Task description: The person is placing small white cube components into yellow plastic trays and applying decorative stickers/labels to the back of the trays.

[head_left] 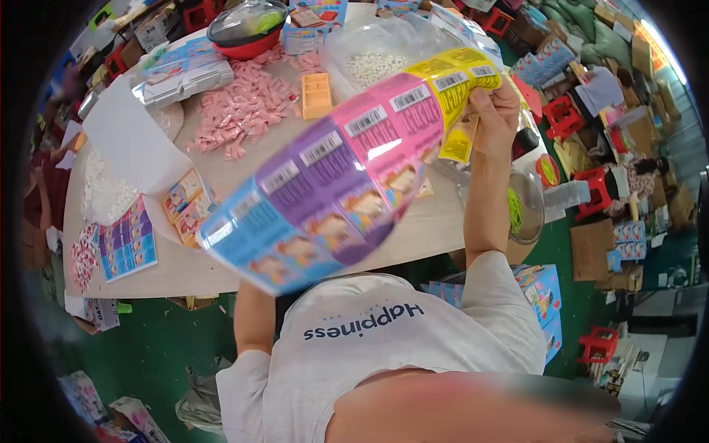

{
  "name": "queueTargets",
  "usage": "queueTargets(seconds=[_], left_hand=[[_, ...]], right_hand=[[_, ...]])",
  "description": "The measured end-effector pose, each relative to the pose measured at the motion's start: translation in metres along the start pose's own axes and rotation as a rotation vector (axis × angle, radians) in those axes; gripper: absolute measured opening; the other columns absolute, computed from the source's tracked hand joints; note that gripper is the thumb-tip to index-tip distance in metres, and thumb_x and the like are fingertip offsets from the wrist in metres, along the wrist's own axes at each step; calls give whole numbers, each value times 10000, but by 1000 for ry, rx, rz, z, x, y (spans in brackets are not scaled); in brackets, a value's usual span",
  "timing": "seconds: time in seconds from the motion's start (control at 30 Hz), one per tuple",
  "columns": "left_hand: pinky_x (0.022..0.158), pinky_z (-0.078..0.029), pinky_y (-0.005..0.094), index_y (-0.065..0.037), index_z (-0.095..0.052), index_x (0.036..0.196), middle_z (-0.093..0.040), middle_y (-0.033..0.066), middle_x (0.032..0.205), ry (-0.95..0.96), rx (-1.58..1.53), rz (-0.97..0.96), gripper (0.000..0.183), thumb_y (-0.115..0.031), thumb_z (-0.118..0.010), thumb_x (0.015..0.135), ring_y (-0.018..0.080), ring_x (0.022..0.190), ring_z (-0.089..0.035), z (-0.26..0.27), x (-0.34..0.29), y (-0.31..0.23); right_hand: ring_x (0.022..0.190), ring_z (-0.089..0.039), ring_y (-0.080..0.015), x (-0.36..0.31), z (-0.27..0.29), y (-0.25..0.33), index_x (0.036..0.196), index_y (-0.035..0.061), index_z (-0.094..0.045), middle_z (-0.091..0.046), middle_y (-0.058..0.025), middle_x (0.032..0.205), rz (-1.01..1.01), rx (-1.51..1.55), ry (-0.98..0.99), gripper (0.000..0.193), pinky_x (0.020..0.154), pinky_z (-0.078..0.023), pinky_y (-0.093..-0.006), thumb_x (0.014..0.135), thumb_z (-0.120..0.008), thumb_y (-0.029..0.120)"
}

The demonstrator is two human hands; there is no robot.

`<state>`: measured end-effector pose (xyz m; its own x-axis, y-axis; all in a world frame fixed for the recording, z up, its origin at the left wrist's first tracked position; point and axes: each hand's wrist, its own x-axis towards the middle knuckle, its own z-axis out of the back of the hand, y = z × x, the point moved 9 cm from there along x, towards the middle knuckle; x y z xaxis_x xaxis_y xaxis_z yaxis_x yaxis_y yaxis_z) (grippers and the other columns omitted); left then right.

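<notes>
The pale table (177, 269) spreads widest, and above its near edge the long glossy printed sheet (340, 177) is held up at a slant, banded blue, purple, pink and yellow, bowed along its length, its blue end low at the left and its yellow end high at the right. Beyond it sits a clear plastic bag (336, 52) of small white pieces; leftward, a curved sheet of white paper (140, 140) stands near a heap of pink pieces (247, 96). A clear tub (539, 214) with green strands inside is near the right forearm (487, 199). The right hand (493, 111) is closed, fingers curled in, thumb pressed to the yellow end, pinching it; a yellow flap hanging just below may be part of the same sheet, I cannot tell. The left hand is hidden behind the blue end, so its spread and grip cannot be told. Smallest is an orange compartment tray (317, 113), beside the pink heap.
</notes>
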<state>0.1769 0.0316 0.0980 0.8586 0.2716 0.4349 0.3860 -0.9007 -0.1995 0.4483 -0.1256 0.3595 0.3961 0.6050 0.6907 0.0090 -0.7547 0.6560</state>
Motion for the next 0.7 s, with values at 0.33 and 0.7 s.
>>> queueTargets(seconds=[0.33,0.7], left_hand=[[1014,-499,390,-19,-516,1374,-613,117,1333,-395,655,-249,446,-303,-556,1033,216,1181,-613,-39,21,-103],[711,-521,177,-21,-654,1186,-734,45,1052,-716,1199,-355,242,-73,-675,951,64,889,-673,-45,29,-175]], right_hand=[[853,-685,-104,-20,24,-11,1153,-46,-685,-738,-91,991,-84,-235,57,230,726,-558,-243,932,-674,14],[812,-666,-82,-22,31,-61,1043,-26,-705,-740,-74,959,-260,-311,-95,125,739,-531,-220,933,-659,12]])
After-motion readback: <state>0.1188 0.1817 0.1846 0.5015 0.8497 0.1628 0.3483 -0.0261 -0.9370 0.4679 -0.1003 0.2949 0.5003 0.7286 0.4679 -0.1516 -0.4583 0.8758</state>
